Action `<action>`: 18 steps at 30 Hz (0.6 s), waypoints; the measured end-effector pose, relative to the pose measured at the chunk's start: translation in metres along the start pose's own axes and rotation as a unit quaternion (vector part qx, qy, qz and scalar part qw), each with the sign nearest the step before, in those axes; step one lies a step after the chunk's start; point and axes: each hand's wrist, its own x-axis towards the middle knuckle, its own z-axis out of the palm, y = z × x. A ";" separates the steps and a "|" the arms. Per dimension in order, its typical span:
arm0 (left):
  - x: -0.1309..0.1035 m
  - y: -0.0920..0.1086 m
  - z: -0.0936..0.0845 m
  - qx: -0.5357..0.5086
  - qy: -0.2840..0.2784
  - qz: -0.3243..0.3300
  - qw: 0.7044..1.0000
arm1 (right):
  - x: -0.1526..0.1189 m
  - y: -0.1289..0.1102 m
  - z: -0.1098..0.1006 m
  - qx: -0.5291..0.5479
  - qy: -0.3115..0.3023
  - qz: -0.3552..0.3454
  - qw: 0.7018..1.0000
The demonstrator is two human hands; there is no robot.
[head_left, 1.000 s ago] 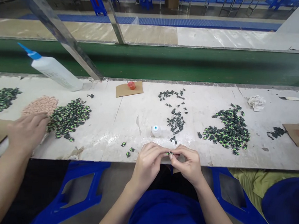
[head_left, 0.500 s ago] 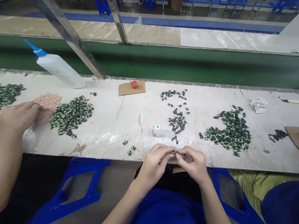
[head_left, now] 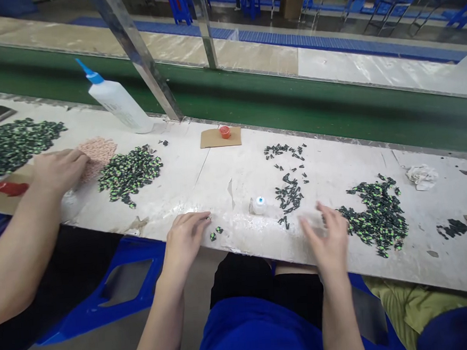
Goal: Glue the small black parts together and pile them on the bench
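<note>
My left hand [head_left: 185, 238] is at the table's front edge, thumb and forefinger pinched around a small black-and-green piece [head_left: 209, 218]. Two more black-and-green pieces [head_left: 216, 233] lie just right of its fingertips. My right hand [head_left: 329, 235] hovers over the table, somewhat blurred, with thumb and fingers apart and nothing visible between them. It is beside the left edge of a heap of black-and-green pieces [head_left: 380, 215]. Between my hands stand a small white bottle with a blue tip [head_left: 259, 205] and a scatter of slim black parts [head_left: 289, 196].
On the left, a co-worker's hand [head_left: 59, 168] touches a pile of pinkish bits [head_left: 98, 152] beside another black-and-green heap [head_left: 131, 171]. A large white bottle [head_left: 120, 105] leans near a metal post [head_left: 141, 53]. A red cup [head_left: 224, 132] sits on cardboard; crumpled tissue [head_left: 422, 176] lies right.
My hands have parted from the piece they held together. The left moved left to the loose pieces; the right moved right and opened. The camera view has shifted slightly left.
</note>
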 end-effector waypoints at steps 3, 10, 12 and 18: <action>0.001 0.003 0.004 0.011 -0.034 -0.002 0.999 | -0.004 -0.029 0.042 0.057 -0.118 -0.047 0.990; 0.004 0.015 -0.005 -0.042 -0.064 0.009 0.997 | -0.003 -0.051 0.067 0.128 -0.113 -0.079 0.982; 0.002 0.026 -0.003 -0.114 -0.063 0.013 0.991 | -0.004 -0.049 0.054 0.188 -0.112 -0.045 0.975; -0.009 0.065 0.029 -0.296 -0.134 0.034 0.945 | -0.009 -0.026 0.023 0.335 -0.080 0.093 0.934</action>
